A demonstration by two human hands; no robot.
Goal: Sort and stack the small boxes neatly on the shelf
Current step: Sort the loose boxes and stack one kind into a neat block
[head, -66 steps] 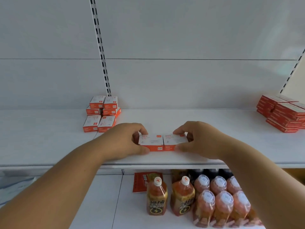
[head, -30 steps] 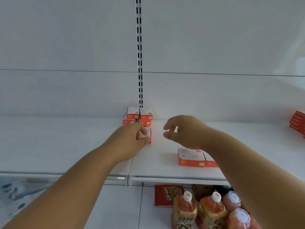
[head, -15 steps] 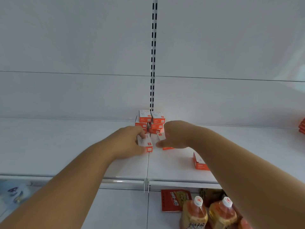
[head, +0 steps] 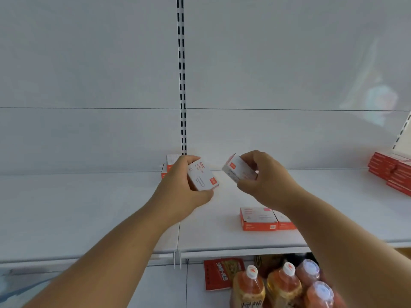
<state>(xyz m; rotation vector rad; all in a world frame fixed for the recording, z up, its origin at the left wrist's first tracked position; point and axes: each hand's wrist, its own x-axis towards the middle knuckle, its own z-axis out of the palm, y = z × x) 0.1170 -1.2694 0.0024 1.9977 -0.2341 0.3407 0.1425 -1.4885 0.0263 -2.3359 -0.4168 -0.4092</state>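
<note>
A: Left hand?
B: Fingers clamped around a tilted small box, raised above the shelf.
A: Right hand?
B: Pinching a second box, likewise aloft.

Two white-and-orange small boxes are held tilted above the shelf: one left, one right. Two more lie flat side by side near its front edge; a stack stands at the back.

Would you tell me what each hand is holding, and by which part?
Each holds one small box: left hand grips left box by its ends; right hand pinches right box at one end.
</note>
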